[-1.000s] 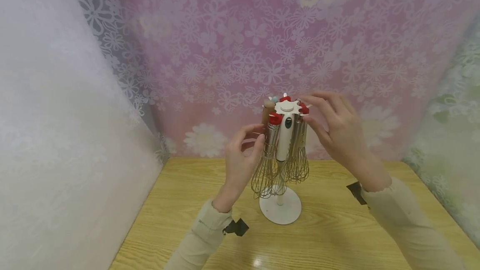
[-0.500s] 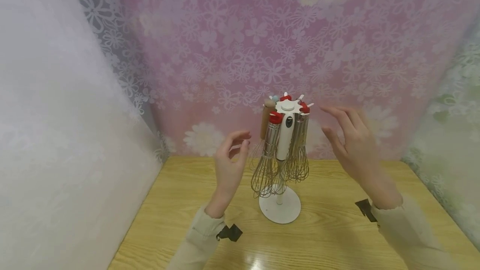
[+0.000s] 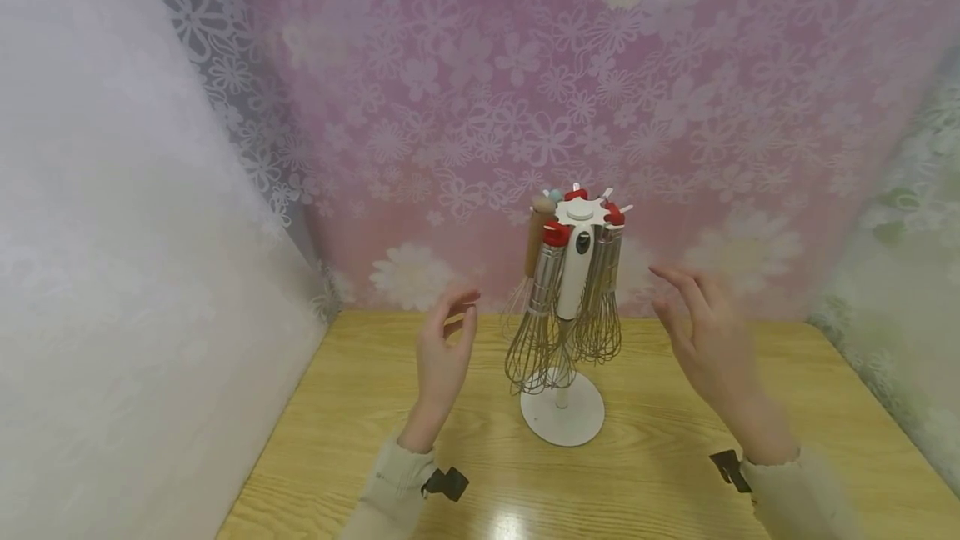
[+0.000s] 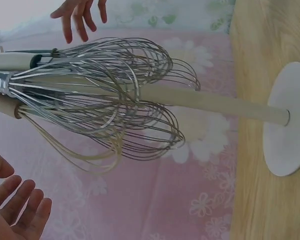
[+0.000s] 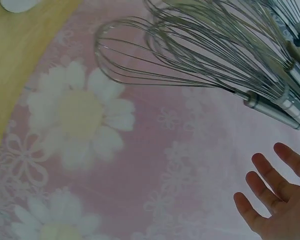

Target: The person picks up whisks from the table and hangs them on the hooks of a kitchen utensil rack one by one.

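Observation:
A white utensil stand (image 3: 581,211) with a round base (image 3: 562,415) carries several hanging whisks. In front hang a metal whisk with a red top (image 3: 547,277) and a white-handled whisk (image 3: 573,282); a wooden-handled whisk (image 3: 535,240) hangs on the left. To the left of the stand my left hand (image 3: 444,357) hovers apart from it, fingers loosely bent and holding nothing. My right hand (image 3: 708,340) is raised at the right, also apart from the whisks, with nothing in it. In the left wrist view the wire loops (image 4: 115,100) hang around the stand's pole (image 4: 215,107).
The stand rests on a wood-grain table (image 3: 360,407). Behind it rises a pink flowered backdrop (image 3: 465,123). A pale panel (image 3: 150,232) borders the left side, and a green-and-white patterned one (image 3: 892,257) the right.
Both hands have come away from the whisks on the stand, the left hand down and to the left, the right hand down and to the right. The stand stays in place.

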Action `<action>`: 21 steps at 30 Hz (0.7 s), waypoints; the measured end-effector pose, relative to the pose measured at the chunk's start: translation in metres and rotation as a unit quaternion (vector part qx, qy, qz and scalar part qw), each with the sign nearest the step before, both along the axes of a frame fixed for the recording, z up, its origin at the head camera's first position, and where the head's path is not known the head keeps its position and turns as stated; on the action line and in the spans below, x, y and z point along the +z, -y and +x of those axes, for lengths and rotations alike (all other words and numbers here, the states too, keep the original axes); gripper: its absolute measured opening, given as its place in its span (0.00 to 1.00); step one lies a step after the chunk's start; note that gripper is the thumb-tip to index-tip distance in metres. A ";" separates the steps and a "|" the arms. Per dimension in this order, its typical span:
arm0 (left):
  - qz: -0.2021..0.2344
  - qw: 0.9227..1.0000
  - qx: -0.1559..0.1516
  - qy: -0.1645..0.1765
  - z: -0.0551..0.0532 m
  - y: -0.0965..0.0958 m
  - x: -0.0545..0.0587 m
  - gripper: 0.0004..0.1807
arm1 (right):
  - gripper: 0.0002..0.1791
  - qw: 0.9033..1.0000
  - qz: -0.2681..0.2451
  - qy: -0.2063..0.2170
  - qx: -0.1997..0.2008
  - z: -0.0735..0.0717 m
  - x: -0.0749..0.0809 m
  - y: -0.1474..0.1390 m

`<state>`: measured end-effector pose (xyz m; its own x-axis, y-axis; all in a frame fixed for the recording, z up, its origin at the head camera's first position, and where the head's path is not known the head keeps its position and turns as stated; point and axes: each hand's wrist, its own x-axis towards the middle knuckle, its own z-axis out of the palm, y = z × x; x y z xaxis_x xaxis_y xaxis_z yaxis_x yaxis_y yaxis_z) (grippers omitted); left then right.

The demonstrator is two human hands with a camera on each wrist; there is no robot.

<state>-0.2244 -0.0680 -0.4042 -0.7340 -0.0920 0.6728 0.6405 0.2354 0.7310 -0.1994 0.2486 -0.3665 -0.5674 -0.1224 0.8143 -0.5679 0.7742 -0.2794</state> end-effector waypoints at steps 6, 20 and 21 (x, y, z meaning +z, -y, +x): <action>-0.103 0.994 0.042 -0.001 -0.003 0.012 -0.027 0.17 | 0.24 0.999 0.016 0.050 -0.011 0.006 -0.027 -0.004; -0.393 0.909 0.098 0.099 0.001 0.032 -0.068 0.41 | 0.39 0.985 0.097 0.124 -0.068 0.010 -0.085 -0.019; -0.407 0.902 0.102 0.102 0.002 0.033 -0.070 0.42 | 0.40 0.983 0.101 0.135 -0.076 0.010 -0.089 -0.021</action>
